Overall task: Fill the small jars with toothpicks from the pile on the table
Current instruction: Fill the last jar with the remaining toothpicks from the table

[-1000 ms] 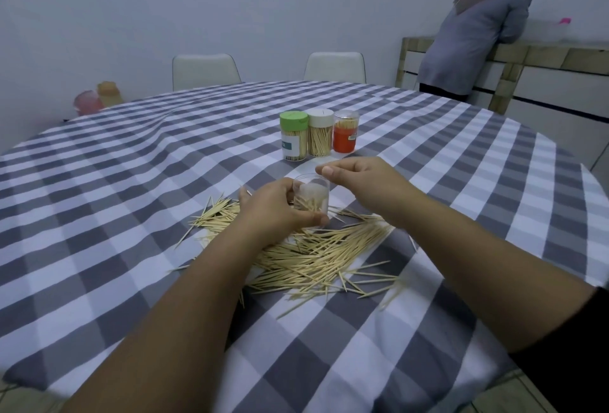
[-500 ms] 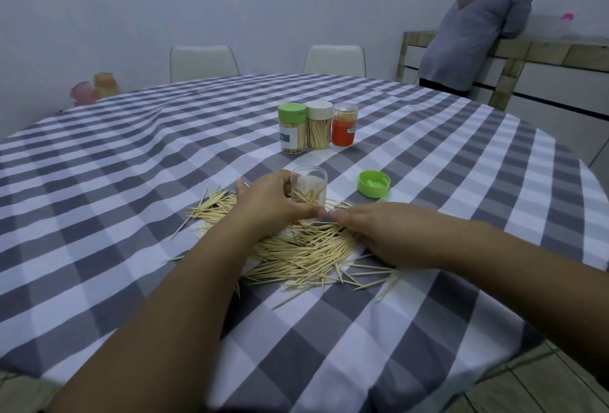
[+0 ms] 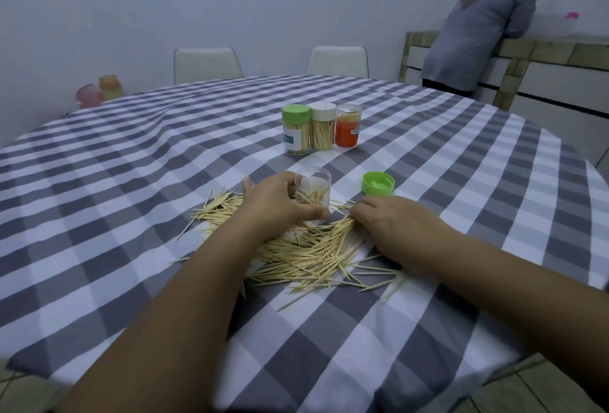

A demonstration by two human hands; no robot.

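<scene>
Toothpicks (image 3: 309, 251) lie in a loose pile on the grey-and-white checked tablecloth (image 3: 131, 215), spread between the two forearms in the head view. At the far edge of the pile stands a small clear jar (image 3: 313, 190), upright and uncapped, with a few toothpicks standing inside its lower half. The left hand (image 3: 280, 205) grips this jar, fingers curled round its left side and the thumb across its front near the base. The right hand (image 3: 392, 221) rests palm down on the right part of the pile, its fingertips curled down onto the sticks just right of the jar; whether it pinches any of them I cannot tell.

A green lid (image 3: 378, 183) lies on the cloth just beyond the right hand, near the jar but apart from it. Farther back stand three filled jars close together in a row: one with a green cap (image 3: 296, 131), one with a white cap (image 3: 323, 127) and one with an orange label (image 3: 347, 127).

Two white chairs (image 3: 206, 63) stand behind the table, and a person in grey (image 3: 478, 27) leans at a counter on the right.
</scene>
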